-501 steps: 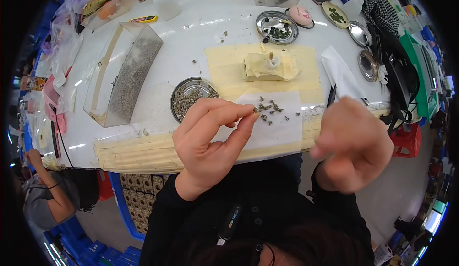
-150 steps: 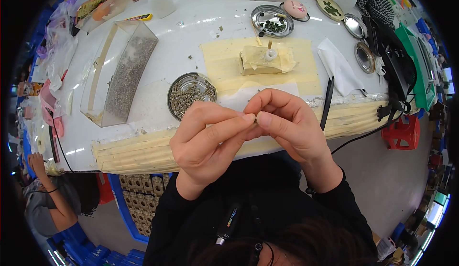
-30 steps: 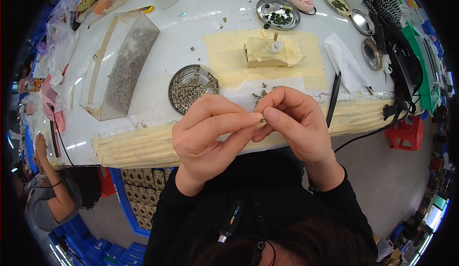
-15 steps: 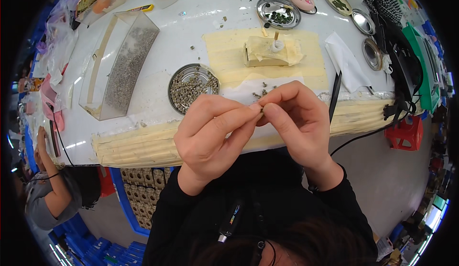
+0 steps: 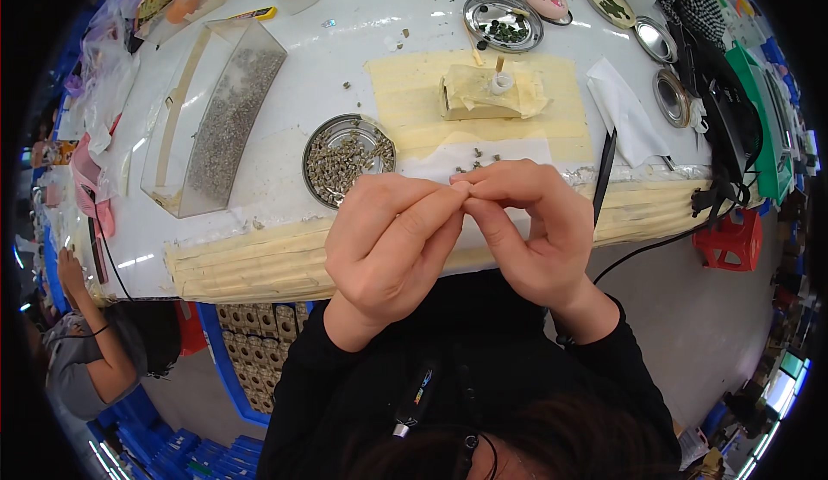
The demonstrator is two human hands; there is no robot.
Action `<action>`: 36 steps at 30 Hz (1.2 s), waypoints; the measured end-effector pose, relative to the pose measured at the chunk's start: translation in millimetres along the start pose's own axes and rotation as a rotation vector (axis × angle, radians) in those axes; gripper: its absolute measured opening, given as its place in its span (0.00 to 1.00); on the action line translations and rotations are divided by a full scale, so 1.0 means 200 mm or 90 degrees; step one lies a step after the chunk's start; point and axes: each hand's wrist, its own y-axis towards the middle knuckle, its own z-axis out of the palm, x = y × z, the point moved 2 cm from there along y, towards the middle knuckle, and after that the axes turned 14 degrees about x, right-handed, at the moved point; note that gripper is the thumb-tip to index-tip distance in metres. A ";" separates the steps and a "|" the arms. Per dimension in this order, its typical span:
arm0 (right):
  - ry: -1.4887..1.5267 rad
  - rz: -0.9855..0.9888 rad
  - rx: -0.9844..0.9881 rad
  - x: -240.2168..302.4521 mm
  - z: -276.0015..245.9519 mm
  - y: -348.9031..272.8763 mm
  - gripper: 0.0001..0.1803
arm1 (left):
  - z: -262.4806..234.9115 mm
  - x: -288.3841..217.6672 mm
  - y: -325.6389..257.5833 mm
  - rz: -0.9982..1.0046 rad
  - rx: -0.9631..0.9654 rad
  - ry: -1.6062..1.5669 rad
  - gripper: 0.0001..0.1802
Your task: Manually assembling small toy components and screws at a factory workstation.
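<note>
My left hand (image 5: 390, 243) and my right hand (image 5: 539, 234) meet over the table's front edge. Both are closed, thumbs and fingertips pinched together at one spot. What they pinch is tiny and hidden by the fingertips. Just beyond them, several small metal parts (image 5: 479, 166) lie loose on a white paper sheet (image 5: 526, 149). Left of the paper stands a round metal dish (image 5: 378, 137) with many more such small parts in it.
A tape-wrapped block (image 5: 479, 106) with a small white cup (image 5: 499, 83) sits on yellow taped paper. To the left is a clear bin (image 5: 185, 105) of small grains. Black tweezers (image 5: 605, 169) lie right. A co-worker's hand (image 5: 72, 275) shows far left.
My hands have drawn slightly closer together, and the right one has dropped a little. A dark speck between the fingertips is now covered. The co-worker's arm at left has shifted.
</note>
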 end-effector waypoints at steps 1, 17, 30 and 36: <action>-0.198 -0.086 0.008 0.01 0.00 0.01 0.06 | 0.00 0.00 0.00 -0.002 -0.010 0.003 0.15; 0.307 0.123 -0.039 0.00 0.03 -0.02 0.06 | -0.01 0.01 -0.01 -0.008 0.003 -0.022 0.14; 0.567 0.228 0.026 -0.03 0.01 -0.01 0.08 | -0.05 0.04 -0.01 -0.062 0.059 -0.205 0.14; 0.213 0.084 -0.067 0.00 0.04 -0.01 0.06 | -0.01 0.02 0.00 -0.035 -0.008 -0.060 0.14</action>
